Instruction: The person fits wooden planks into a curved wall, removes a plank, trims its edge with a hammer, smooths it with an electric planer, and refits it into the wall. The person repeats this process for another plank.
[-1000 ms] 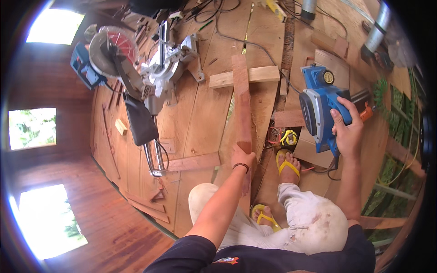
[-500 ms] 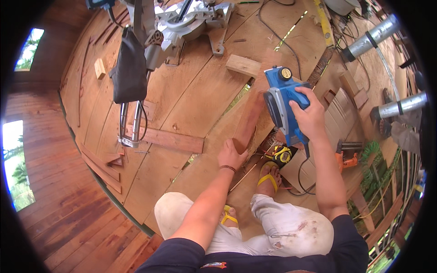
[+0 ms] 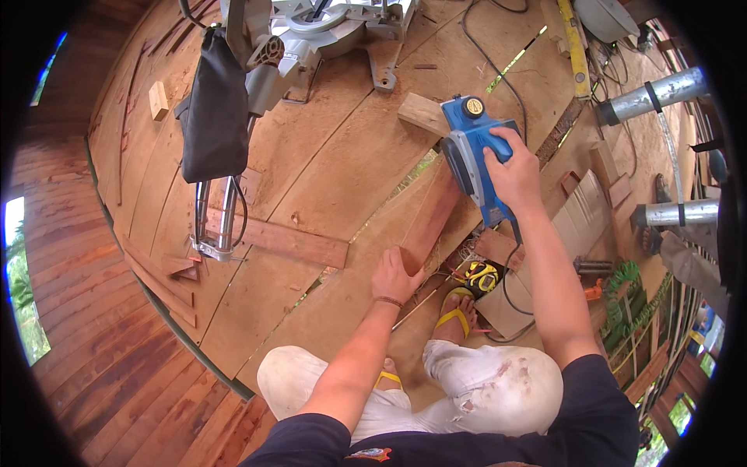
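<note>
My left hand [image 3: 393,274] is closed around the near part of a long reddish board [image 3: 432,218] lying on the wooden floor. My right hand [image 3: 513,167] grips a blue electric planer [image 3: 486,194] with a black and silver side. The planer sits over the far part of the board; I cannot tell whether it touches the wood. A pale timber block [image 3: 416,113] lies crosswise at the board's far end, partly hidden by the planer. A yellow tape measure [image 3: 481,276] lies between my left hand and the planer's cord, near my foot in a yellow flip-flop.
A mitre saw [image 3: 327,31] with a black dust bag [image 3: 212,117] stands upper left. Loose boards [image 3: 276,241], a cardboard sheet [image 3: 583,210], a yellow level [image 3: 577,62] and an orange-and-grey tool [image 3: 593,288] lie around. Metal tubes [image 3: 654,100] are at right, cords across the floor.
My right hand has brought the planer from the right over to the board's far part and turned it. My left hand stays on the board. The view has swung round.
</note>
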{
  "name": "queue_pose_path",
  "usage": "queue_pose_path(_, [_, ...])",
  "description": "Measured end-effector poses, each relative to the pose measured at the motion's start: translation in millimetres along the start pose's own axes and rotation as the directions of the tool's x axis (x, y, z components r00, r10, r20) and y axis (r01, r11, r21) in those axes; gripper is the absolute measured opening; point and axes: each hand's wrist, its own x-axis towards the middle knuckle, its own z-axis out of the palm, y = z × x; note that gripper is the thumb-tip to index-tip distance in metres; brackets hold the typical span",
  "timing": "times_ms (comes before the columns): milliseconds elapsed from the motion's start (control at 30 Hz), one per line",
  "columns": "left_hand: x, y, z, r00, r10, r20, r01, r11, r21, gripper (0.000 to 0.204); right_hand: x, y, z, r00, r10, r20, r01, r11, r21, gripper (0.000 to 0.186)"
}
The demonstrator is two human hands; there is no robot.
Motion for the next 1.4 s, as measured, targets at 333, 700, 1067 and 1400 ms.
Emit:
queue_pose_path(333, [-2, -1, 4, 0.999, 0.01, -0.03, -0.009, 0.999, 0.031, 0.068, 57, -4, 14, 0.999, -0.036, 0.007, 0.037, 0.996, -0.082, 0.033])
queue_pose_path(700, [5, 8, -11, 0.999, 0.03, 0.037, -0.027, 0.996, -0.086, 0.084, 19, 13, -33, 0.993, -0.116, -0.024, 0.115, 0.993, -0.033, 0.032])
queue_pose_path(1067, [29, 9, -12, 0.994, 0.039, 0.104, -0.048, 0.995, 0.084, 0.1, -25, 28, -47, 0.999, -0.049, 0.011, 0.048, 0.996, 0.069, 0.029])
queue_pose_path(1400, [31, 3, -6, 0.984, 0.134, 0.113, -0.148, 0.982, 0.12, 0.101, 40, 21, -29, 0.998, -0.052, 0.036, 0.052, 0.999, 0.008, 0.03])
